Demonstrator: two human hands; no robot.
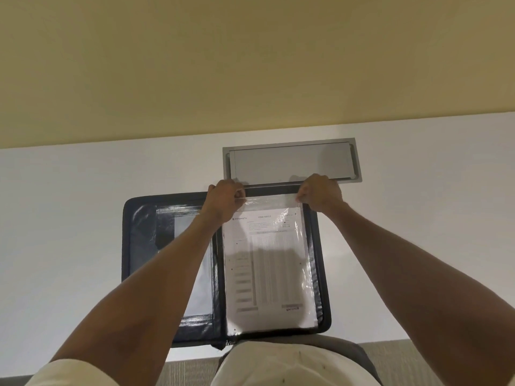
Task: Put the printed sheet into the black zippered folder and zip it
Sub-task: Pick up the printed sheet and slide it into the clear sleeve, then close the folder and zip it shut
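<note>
Head view, single frame.

Item: black zippered folder, rectangular with rounded corners, padded fabric rim, glossy dark lining. It lies open flat like a book on the white desk, spine running away from the person, near edge reaching the desk's front edge. Left half carries a dark pocket panel with a pale sheet tucked in it, partly hidden by the left forearm.

Item: printed sheet, white paper, portrait, with a headed text block, grey columns of small marks and a stamp-like word near the bottom; most of the print is too small to read. It sits inside a clear, glossy, wrinkled plastic sleeve on the right half of the folder. Long axis runs away from the person, heading at the far end, nearly parallel to the spine.

Hands: left hand closed in a pinch on the sleeve's far left corner; right hand closed in a pinch on its far right corner. The two are apart, one at each corner, forearms bare.

Surroundings: desk top smooth and matte white; a rectangular grey metal hatch with a flat lid is set flush into it just beyond the folder. Behind rises a plain cream-yellow wall. Light cream clothing and grey textured flooring show at the bottom.
</note>
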